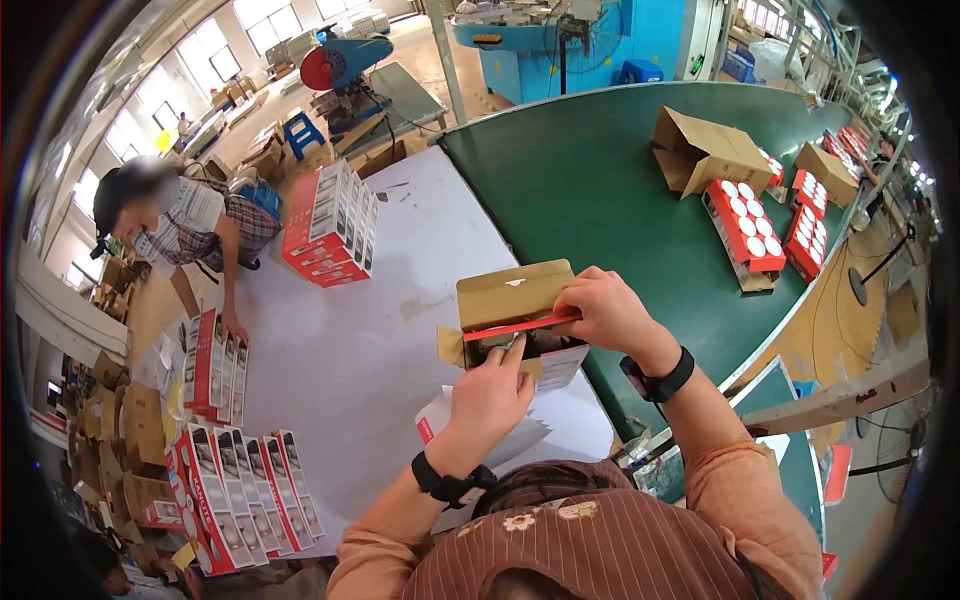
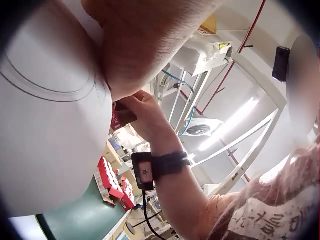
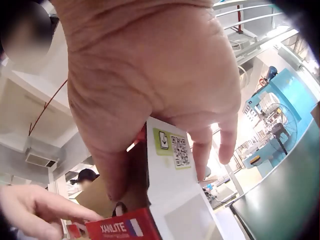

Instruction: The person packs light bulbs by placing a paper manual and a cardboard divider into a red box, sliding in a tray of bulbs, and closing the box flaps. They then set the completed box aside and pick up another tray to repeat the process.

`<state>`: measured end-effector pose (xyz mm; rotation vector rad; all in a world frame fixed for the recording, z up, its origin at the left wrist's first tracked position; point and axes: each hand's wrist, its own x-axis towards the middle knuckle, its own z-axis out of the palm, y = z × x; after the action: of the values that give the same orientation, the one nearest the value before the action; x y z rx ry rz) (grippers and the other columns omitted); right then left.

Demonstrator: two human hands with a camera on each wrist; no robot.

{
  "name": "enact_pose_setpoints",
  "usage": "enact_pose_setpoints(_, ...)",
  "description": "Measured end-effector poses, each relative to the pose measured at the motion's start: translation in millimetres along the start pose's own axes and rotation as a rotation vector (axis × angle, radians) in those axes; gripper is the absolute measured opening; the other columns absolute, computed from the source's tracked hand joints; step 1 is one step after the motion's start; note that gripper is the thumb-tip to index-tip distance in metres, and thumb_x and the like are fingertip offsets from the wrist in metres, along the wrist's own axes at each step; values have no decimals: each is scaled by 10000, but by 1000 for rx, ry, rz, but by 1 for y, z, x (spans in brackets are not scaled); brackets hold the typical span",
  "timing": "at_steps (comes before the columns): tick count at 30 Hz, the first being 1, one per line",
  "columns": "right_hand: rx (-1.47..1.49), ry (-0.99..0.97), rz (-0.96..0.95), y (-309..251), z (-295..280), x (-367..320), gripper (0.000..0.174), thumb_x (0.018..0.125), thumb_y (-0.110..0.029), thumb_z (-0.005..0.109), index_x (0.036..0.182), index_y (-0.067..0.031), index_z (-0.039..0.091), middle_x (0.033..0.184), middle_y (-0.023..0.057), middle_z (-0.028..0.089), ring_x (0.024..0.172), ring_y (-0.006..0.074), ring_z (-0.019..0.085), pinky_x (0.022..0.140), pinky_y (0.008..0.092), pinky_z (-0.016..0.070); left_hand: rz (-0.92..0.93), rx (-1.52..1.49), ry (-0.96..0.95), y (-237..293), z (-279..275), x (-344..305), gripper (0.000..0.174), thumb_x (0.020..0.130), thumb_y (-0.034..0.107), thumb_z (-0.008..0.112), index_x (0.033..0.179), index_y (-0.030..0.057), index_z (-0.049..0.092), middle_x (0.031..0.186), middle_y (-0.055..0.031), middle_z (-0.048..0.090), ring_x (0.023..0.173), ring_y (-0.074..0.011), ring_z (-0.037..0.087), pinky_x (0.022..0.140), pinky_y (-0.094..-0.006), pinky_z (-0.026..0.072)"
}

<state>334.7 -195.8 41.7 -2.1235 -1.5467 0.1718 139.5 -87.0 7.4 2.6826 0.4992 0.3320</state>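
An open carton with a brown inside and red edges sits near the table's front right, opening upward. My right hand grips its side wall, thumb inside and fingers outside on a white panel with a QR code. Fingers of my left hand point down into the opening, over dark contents that are mostly hidden. In the right wrist view, the left hand reaches toward the red edge lettered XANLITE. Below the left hand lies a white piece with a red edge.
Red-and-white cartons stand in a block at the back left and in rows at the front left. Another person handles cartons across the table. A green conveyor on the right bears a brown carton and red packs.
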Motion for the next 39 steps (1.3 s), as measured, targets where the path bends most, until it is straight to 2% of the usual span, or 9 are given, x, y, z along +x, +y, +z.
enact_pose_setpoints(3,-113,1,-41,-5,1,1,172,670,-203,785,786,-121,687,813,4,650,906,241,573,844,368,426,-30,11,-14,-4,9,4,539,821,240,613,1307,28,520,918,-144,627,766,-315,653,687,-405,533)
enact_pose_setpoints(10,-340,34,-163,1,8,8,183,670,-227,744,833,-158,698,760,30,650,829,267,608,746,388,482,-20,37,-9,-7,5,3,529,836,301,610,1270,5,546,984,-177,651,807,-336,656,706,-416,532)
enact_pose_setpoints(13,-244,98,-209,6,16,8,250,657,-322,747,855,-177,703,795,74,663,850,292,641,705,420,511,155,-52,126,-19,19,8,493,835,337,615,1226,38,597,971,-199,658,800,-360,656,697,-456,533)
enact_pose_setpoints(16,-237,148,-195,-8,13,-5,327,673,-328,749,940,-156,671,903,39,643,968,267,587,889,405,430,74,-82,35,-18,10,4,419,821,279,650,1155,26,637,955,-210,664,870,-363,657,761,-439,527)
enact_pose_setpoints(18,-129,394,-328,-29,2,-15,247,720,-190,702,942,-102,637,914,45,612,930,254,573,857,390,433,83,-110,63,-15,5,5,422,786,223,627,1152,12,634,916,-215,632,849,-391,620,748,-454,502)
enact_pose_setpoints(22,-46,257,-372,-41,35,-35,120,731,-96,620,847,-66,604,894,56,587,872,243,571,797,327,454,48,-180,-31,-10,-5,5,345,774,188,624,1074,20,648,911,-203,638,834,-378,623,734,-446,499)
enact_pose_setpoints(24,-92,260,-302,-41,46,-41,85,757,-106,602,833,-69,607,871,41,584,875,224,561,806,328,458,104,-230,89,-16,4,4,279,770,174,626,1004,24,658,904,-206,639,819,-384,622,721,-445,497)
enact_pose_setpoints(33,-269,108,-218,-33,70,-37,82,743,-170,615,785,-101,627,900,24,599,1020,203,516,874,330,440,108,-229,34,-16,-2,3,245,769,158,629,969,23,668,896,-197,645,821,-385,622,733,-439,499)
enact_pose_setpoints(39,-68,282,-265,-29,73,-35,169,780,-230,620,786,-71,677,904,59,657,987,230,570,919,394,419,110,-210,70,-22,3,4,255,768,166,626,977,26,665,904,-204,651,833,-389,621,753,-448,494)
